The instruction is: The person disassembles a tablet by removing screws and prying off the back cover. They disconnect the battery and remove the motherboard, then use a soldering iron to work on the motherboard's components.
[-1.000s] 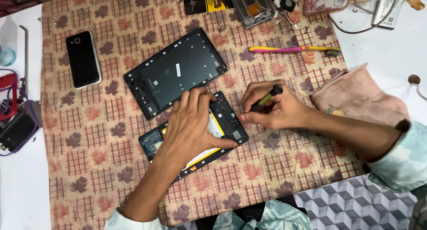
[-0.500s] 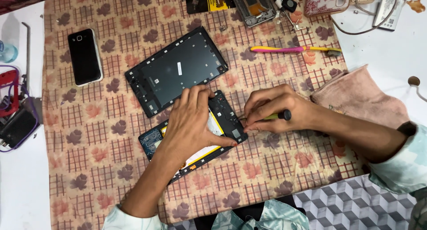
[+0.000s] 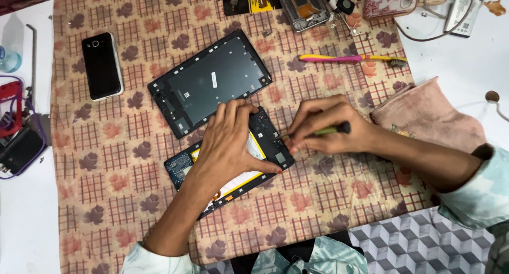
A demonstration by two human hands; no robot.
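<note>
Half the opened tablet (image 3: 268,139) hidden — left hand (image 3: 228,147) covers it.

Leaf-patterned peach cloth (image 3: 132,189), black phone (image 3: 102,65)

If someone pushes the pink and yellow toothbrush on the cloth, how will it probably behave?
The toothbrush looks thin and plastic, so it is probably light and stiff. It lies flat on the patterned cloth, which likely grips it, so it should slide little. Pushed at one end, it may pivot rather than roll.
</note>
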